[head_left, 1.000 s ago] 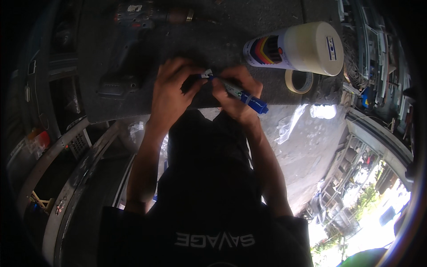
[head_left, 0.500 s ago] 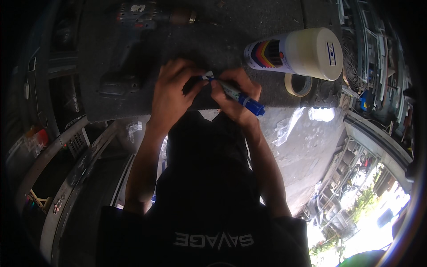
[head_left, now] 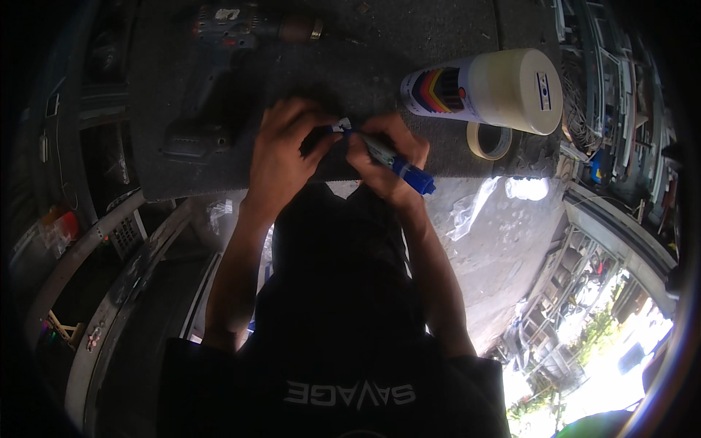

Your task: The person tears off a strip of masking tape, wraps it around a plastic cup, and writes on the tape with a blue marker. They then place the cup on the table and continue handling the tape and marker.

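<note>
My right hand point(head_left: 387, 152) is closed around a marker point(head_left: 414, 175) with a pale barrel and a blue end that points down to the right. The marker's other end reaches toward my left hand point(head_left: 287, 150). Between the left thumb and fingertips I pinch a small whitish piece point(head_left: 341, 124), too small to make out in kind. Both hands are close together above the dark tabletop point(head_left: 350, 73), near its front edge. A bit of blue shows right where the piece and the marker meet.
A cordless drill point(head_left: 226, 29) lies at the far left, its battery base point(head_left: 193, 141) left of my hands. To the right, a white spray can point(head_left: 482, 89) lies tilted behind a roll of masking tape point(head_left: 489, 140). Clear plastic point(head_left: 471, 210) lies on the floor below.
Both hands hold nearly the same place. The small whitish piece between my left fingertips has turned slightly, and the marker has shifted very little.
</note>
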Motion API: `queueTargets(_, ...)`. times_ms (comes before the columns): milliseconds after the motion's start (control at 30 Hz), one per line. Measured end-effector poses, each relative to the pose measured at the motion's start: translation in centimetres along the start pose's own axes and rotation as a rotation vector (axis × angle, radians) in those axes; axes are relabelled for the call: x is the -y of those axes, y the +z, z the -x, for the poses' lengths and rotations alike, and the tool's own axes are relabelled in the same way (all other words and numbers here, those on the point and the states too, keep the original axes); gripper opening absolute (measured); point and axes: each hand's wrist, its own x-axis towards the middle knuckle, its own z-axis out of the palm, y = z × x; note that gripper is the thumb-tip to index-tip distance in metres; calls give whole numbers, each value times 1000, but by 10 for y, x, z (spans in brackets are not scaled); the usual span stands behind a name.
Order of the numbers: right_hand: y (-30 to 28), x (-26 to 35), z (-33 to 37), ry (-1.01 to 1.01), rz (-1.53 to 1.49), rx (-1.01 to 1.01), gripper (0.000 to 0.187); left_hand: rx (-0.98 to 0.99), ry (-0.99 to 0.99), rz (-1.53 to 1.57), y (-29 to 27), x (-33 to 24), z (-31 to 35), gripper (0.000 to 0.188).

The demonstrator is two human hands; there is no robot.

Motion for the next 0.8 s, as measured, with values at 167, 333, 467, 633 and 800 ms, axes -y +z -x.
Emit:
queueTargets(167, 0, -1, 0, 2, -28, -51, 19, 13, -15, 20, 0, -1, 0, 27)
queueTargets(333, 0, -2, -1, -14, -19, -33, 19, 10, -12, 22, 0, -1, 1, 27)
queueTargets(467, -1, -2, -2, -64, 34, -28, 19, 9, -18, 18, 1, -1, 0, 26)
queueTargets(633, -1, -3, -2, -19, 19, -61, 19, 7, -11, 20, 1, -1, 0, 26)
queueTargets(800, 0, -5, -1, -42, 49, -66, 19, 8, -10, 22, 1, 0, 0, 26)
